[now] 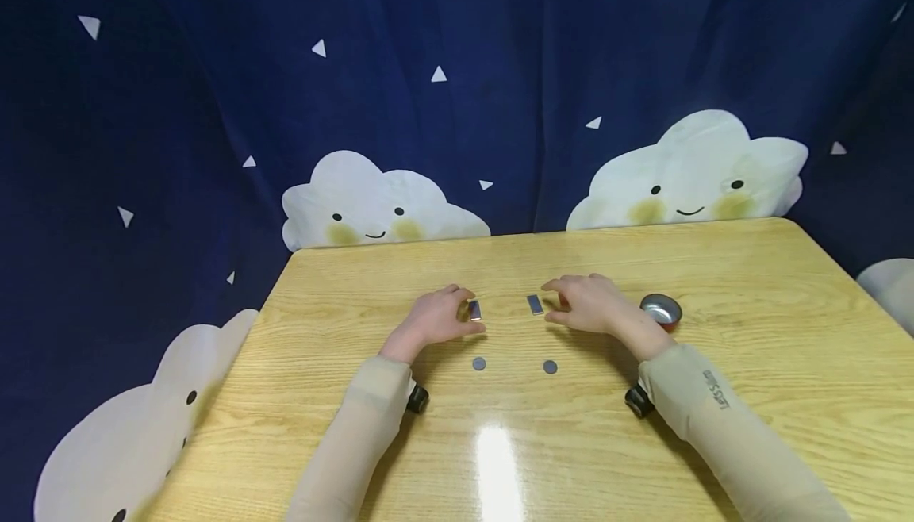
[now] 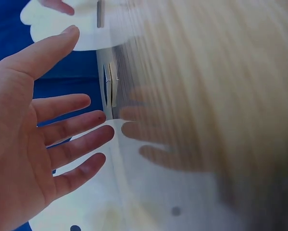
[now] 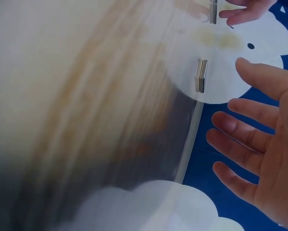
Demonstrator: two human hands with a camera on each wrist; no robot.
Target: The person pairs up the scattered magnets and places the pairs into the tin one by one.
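Note:
Two small flat rectangular pieces, dark on top with shiny edges, lie apart on the table. The left piece (image 1: 474,310) sits between the spread thumb and fingers of my left hand (image 1: 439,318). In the left wrist view that hand's fingers are extended, with a gap to the piece (image 2: 110,85). Just left of my right hand (image 1: 587,305) is the right piece (image 1: 535,305). Its thumb and fingers are parted too, and the right wrist view shows the piece (image 3: 200,76) beyond the fingertips, untouched. Neither hand holds anything.
Nearer me on the wooden table (image 1: 571,458) lie two grey discs, a left disc (image 1: 479,363) and a right disc (image 1: 550,366). A small metal bowl (image 1: 661,310), reddish outside, stands beside my right wrist. A dark blue curtain (image 1: 500,109) with clouds hangs behind the table.

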